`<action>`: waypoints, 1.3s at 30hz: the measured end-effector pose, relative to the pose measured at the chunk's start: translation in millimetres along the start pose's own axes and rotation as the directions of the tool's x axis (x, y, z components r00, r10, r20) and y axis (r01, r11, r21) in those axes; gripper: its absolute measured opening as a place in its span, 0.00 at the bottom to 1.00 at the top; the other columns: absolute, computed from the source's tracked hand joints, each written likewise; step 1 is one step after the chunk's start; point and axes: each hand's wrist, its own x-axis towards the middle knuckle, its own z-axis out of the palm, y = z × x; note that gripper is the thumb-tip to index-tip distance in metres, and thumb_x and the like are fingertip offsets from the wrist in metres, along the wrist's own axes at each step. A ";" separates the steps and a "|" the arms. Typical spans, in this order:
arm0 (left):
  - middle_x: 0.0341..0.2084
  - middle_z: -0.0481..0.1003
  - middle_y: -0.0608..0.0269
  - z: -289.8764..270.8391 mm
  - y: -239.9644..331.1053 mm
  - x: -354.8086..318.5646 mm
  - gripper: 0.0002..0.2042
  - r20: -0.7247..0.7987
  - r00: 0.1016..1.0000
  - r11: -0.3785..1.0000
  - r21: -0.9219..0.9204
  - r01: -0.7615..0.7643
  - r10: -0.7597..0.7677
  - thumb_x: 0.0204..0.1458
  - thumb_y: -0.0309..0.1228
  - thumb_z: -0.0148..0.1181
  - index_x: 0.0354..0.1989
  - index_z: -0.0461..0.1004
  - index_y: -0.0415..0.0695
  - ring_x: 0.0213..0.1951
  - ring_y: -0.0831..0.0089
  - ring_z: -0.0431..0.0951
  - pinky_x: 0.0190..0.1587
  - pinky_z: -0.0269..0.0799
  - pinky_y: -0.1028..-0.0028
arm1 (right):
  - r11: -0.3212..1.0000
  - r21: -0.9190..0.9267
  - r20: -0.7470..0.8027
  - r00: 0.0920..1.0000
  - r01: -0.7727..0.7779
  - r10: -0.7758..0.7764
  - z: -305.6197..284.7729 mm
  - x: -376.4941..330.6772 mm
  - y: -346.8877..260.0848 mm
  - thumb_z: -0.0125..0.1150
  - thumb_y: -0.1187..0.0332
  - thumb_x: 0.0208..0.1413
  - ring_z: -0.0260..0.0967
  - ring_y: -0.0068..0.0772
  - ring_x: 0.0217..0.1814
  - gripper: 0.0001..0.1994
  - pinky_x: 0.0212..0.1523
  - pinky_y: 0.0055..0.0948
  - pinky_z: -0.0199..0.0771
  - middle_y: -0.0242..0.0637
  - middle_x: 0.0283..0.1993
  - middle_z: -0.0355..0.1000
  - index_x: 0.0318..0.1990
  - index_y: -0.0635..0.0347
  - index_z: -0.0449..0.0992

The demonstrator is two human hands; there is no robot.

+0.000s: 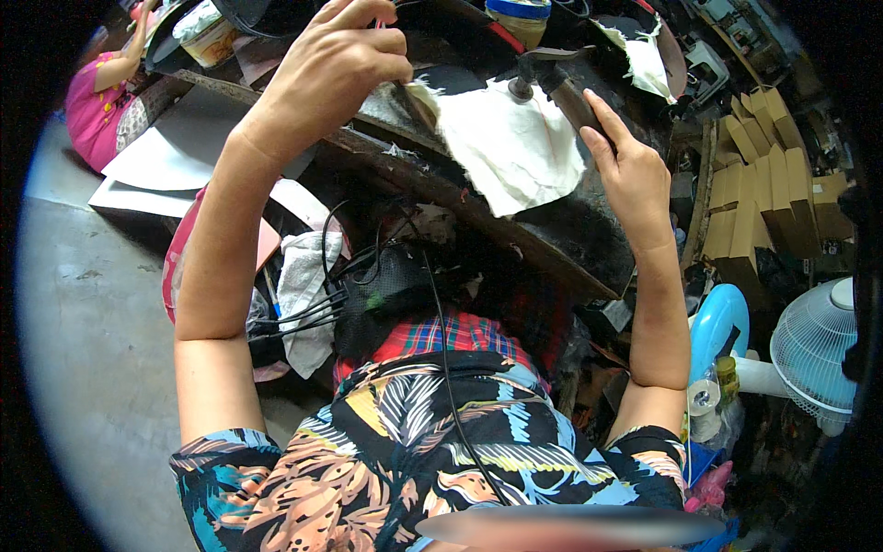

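Observation:
My left hand (336, 69) is raised over the dark workbench (552, 244), fingers pinched together on the edge of a thin dark piece (421, 106); what that piece is stays unclear. Beside it a ragged white cloth (515, 147) lies on the bench. My right hand (633, 179) grips the dark handle of a hammer (563, 87), whose metal head sits just above the cloth's top edge. Both forearms reach up from my patterned shirt.
A person in pink (97, 101) sits at the far left by white sheets (166, 152). Tubs (207, 32) stand at the bench's back. Stacked cardboard boxes (763, 184), a white fan (814, 354) and a blue fan (717, 327) crowd the right. Black cables (313, 308) and a rag lie near my lap.

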 end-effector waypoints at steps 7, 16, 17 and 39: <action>0.27 0.77 0.47 39.2 19.1 59.5 0.06 0.229 0.964 0.894 -0.391 0.219 -0.136 0.50 0.28 0.59 0.30 0.76 0.37 0.34 0.46 0.79 0.48 0.77 0.59 | 0.997 -0.073 0.085 0.995 -0.038 0.044 8.6 -2.1 -1.6 0.52 0.47 0.64 0.78 0.57 0.39 0.22 0.41 0.49 0.78 0.52 0.34 0.79 0.64 0.31 0.70; 0.51 0.71 0.54 107.0 34.4 59.9 0.25 0.492 0.857 0.969 -0.096 0.229 -0.154 0.53 0.40 0.64 0.60 0.73 0.48 0.56 0.55 0.71 0.57 0.73 0.62 | 0.997 0.032 0.113 0.991 -0.070 0.066 2.4 -2.3 7.9 0.53 0.46 0.63 0.79 0.55 0.40 0.22 0.41 0.47 0.78 0.49 0.35 0.79 0.63 0.31 0.72; 0.50 0.71 0.55 109.0 34.7 56.7 0.25 0.482 0.861 0.968 -0.091 0.233 -0.162 0.53 0.39 0.64 0.61 0.73 0.50 0.55 0.56 0.71 0.57 0.73 0.62 | 0.994 0.062 0.149 0.985 -0.095 0.085 -1.4 0.5 10.0 0.54 0.46 0.63 0.79 0.54 0.40 0.21 0.40 0.46 0.77 0.49 0.35 0.80 0.62 0.31 0.73; 0.31 0.77 0.69 9.5 38.9 3.8 0.10 0.236 0.970 0.995 -0.094 -0.037 0.058 0.46 0.24 0.60 0.37 0.80 0.49 0.43 0.69 0.77 0.72 0.55 0.55 | 0.991 0.119 -0.067 0.996 0.062 -0.054 0.9 17.0 18.1 0.58 0.48 0.62 0.81 0.42 0.39 0.19 0.41 0.36 0.78 0.41 0.40 0.82 0.61 0.28 0.75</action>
